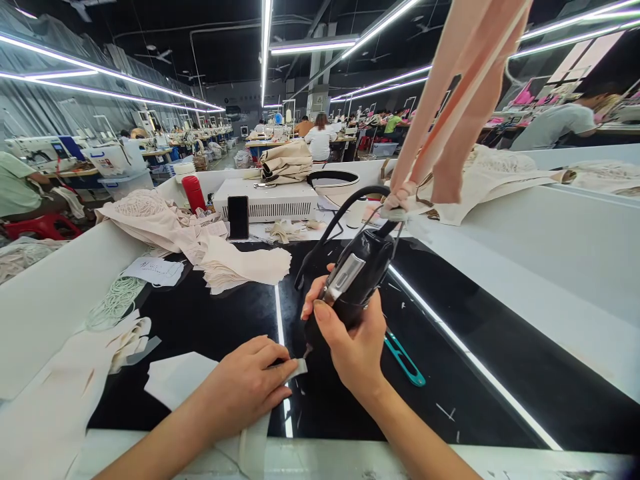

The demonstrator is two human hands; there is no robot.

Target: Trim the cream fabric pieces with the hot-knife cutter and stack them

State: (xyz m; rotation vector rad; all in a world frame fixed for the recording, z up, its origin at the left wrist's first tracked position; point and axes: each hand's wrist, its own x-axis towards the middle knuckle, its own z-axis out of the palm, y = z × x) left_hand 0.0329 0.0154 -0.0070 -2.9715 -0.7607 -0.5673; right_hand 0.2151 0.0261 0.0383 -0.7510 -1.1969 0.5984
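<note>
My right hand [350, 340] is wrapped round a black corded hand tool [356, 277] with a silver metal lever on its side. The tool leans, its narrow tip low over the black tabletop [320, 420]. Twisted pink fabric strips [450, 100] hold its upper end from above. Close to the tip, my left hand [253, 380] has its fingers closed on a small pale fabric strip [300, 368]; most of the strip is hidden under the hand. Teal thread snips [405, 360] lie just right of my right hand. A white fabric piece [180, 377] lies beside my left wrist.
A stack of cream fabric pieces [245, 267] lies at the back, near an upright phone [238, 217] and a red bottle [193, 193]. Pale green cord [117, 300] and more fabric [60, 400] lie left. White side walls [550, 233] flank the table; people work beyond.
</note>
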